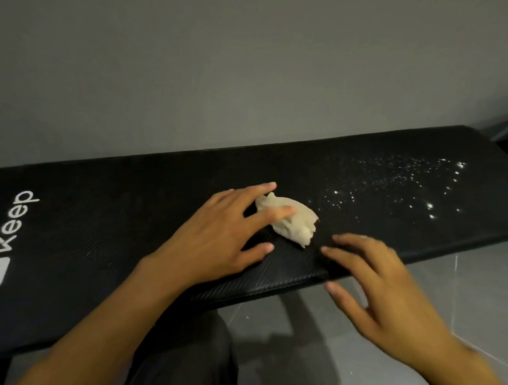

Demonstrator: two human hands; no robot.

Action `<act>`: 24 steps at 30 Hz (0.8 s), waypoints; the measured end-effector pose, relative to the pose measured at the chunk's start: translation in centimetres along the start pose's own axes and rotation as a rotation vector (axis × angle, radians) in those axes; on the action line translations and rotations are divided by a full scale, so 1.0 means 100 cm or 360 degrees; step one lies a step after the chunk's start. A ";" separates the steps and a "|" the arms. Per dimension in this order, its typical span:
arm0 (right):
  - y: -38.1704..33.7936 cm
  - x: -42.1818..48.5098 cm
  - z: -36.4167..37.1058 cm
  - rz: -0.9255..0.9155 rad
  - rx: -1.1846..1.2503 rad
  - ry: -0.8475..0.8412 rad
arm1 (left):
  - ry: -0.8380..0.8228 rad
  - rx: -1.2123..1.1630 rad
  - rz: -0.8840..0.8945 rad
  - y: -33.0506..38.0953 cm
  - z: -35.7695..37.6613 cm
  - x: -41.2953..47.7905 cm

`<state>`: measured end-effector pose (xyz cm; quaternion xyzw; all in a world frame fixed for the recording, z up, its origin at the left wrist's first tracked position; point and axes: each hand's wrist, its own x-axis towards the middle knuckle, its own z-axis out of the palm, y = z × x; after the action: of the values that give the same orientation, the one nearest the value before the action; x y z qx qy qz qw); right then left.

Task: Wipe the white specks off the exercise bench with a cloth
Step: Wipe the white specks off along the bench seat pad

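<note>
Head view, the only one. Black textured bench (121, 221) runs left to right across the frame, with a white "Keep" logo (12, 229) on its left end. Cloth (294, 222): small, cream, crumpled, lying on the bench top about mid-length, near the front half. White specks (398, 187) are scattered over the right part of the bench, starting just right of the cloth and running nearly to the right end; they are denser toward the far right.

Left grip (219, 234) lies palm down on the bench, fingers straight and spread. One finger rests on top of the cloth's left side, another reaches past the cloth's far edge, and the thumb lies on the bench on the near side. No pinch, just flat contact.

Right grip (385, 297) is motion-blurred, fingers spread and loosely extended, holding nothing. Its fingertips are over the bench's front edge, just right of and nearer than the cloth, and its thumb is below the edge line. Cannot tell whether it touches the bench.

Grey wall (236, 57) behind. Grey tiled floor (482, 296) below. The person's dark trouser leg (184, 368) shows under the left forearm.
</note>
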<state>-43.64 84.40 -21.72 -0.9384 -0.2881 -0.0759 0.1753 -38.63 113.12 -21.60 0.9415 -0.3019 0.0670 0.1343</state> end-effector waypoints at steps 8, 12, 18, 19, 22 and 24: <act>0.035 -0.017 0.041 -0.0213 -0.0165 0.0135 | 0.0035 0.0135 0.0245 0.013 0.012 0.060; 0.039 -0.010 0.045 -0.0283 -0.0217 0.0260 | 0.0122 -0.0097 0.0048 0.001 0.019 0.065; 0.037 -0.010 0.052 -0.0265 -0.0146 0.0341 | 0.0060 -0.0267 0.0269 0.015 0.025 0.056; 0.037 -0.009 0.053 -0.0243 -0.0135 0.0350 | 0.0135 -0.0284 0.0123 0.008 0.025 0.063; 0.036 -0.009 0.056 -0.0203 -0.0117 0.0375 | 0.0167 -0.0356 -0.0034 0.002 0.024 0.072; 0.037 -0.008 0.057 -0.0192 -0.0121 0.0391 | 0.0054 -0.0443 0.0160 0.011 0.025 0.063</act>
<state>-42.00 83.27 -28.28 -0.9089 -0.3173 -0.2114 0.1689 -34.11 108.03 -22.45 0.8961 -0.3528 0.0469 0.2651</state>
